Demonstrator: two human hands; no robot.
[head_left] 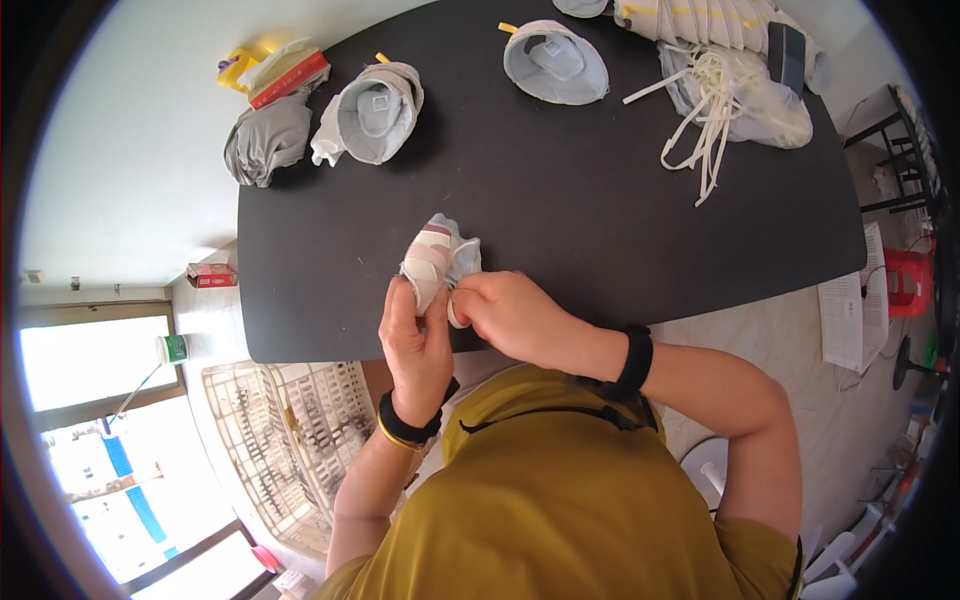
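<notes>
A white shoe upper (428, 262) with mauve strips is held in both hands close to the near edge of a black table (620, 220), its narrow end pointing away from the person. The left hand (415, 338) pinches its near left side between thumb and fingers. The right hand (508, 312) is curled, thumb and bent fingers pinching the near right edge beside the pale lining; the fingertips are partly hidden.

Farther across the table, a pale shoe (380, 112) with a yellow tab stands opening upward, and a second shoe (560, 65), also yellow-tabbed, sits to its right. At the far right, a bundle of cream laces (712, 100) lies on a clear plastic bag (782, 125), beside a row of nested shoes (690, 24). At the far left, a grey bag (268, 140) lies against a red-and-white packet (290, 82).

Below the table's left end stands a white plastic crate (245, 410); a red stool (908, 283) stands beyond the right end.
</notes>
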